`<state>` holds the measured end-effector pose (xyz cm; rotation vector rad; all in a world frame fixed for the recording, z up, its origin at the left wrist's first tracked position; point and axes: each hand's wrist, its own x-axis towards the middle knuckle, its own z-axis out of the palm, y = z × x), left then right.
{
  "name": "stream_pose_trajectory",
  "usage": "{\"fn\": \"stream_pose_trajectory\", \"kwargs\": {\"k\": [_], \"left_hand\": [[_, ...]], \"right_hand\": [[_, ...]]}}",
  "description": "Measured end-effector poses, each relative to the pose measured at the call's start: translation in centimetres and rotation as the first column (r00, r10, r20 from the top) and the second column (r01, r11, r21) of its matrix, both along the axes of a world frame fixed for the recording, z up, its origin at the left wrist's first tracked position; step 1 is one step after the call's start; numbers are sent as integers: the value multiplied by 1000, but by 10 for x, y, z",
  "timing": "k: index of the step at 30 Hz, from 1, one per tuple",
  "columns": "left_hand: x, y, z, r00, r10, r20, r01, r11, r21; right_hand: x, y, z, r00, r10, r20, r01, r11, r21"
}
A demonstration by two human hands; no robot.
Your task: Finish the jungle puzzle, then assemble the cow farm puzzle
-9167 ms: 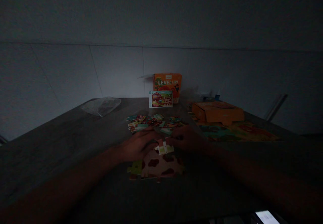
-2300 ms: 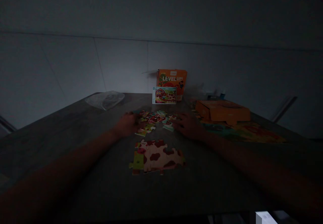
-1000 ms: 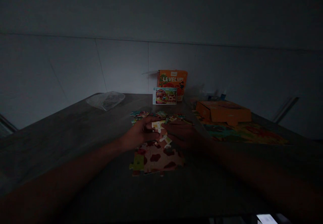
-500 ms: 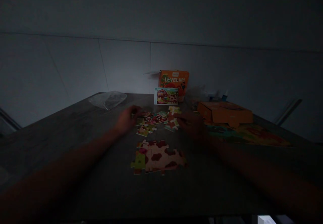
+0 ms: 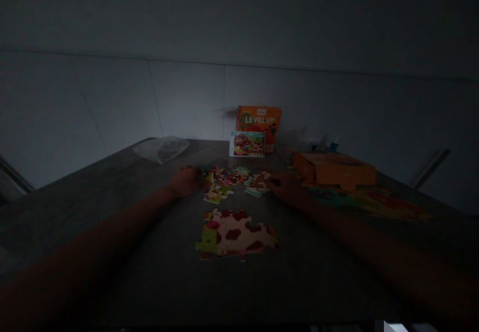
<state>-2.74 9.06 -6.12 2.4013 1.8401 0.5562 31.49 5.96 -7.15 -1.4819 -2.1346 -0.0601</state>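
Note:
My left hand is at the left side of a loose pile of jigsaw puzzle pieces, its fingers curled at a yellow-green puzzle piece. On the right side of the pile, my right hand has thumb and fingers closing at a brown-and-cream puzzle piece. Dim light blurs the exact contact of both hands. Nearer to me lies a joined section of puzzle with a brown-spotted cow, flat on the grey table. Several green and yellow pieces lie between it and the pile.
A picture card of a farm leans on an orange "LEVEL UP!" box at the back. To the right, an orange carton rests by a colourful sheet. Clear plastic bag lies back left; table meets the wall.
My left hand has lowered beside the pile's left edge. My right hand has lowered slightly, and the yellow-topped piece that stood out by its fingers no longer shows there.

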Motion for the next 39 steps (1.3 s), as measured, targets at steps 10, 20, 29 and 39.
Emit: {"fn": "stream_pose_trajectory", "kwargs": {"k": [10,20,29,39], "left_hand": [[8,-14,20,966,-29,256,7,996,86],[73,-76,12,717,-570,402,549,816,179],[-4,14,-5,977,95,191,-100,995,21],[26,49,-9,993,-115,-14,114,989,-90]], "right_hand": [[-8,-12,7,989,138,-45,-130,982,138],[-36,-58,17,729,678,93,-663,668,338],[-12,-12,8,998,-16,-67,20,998,61],[-16,-15,11,995,-87,54,86,996,20]]}}
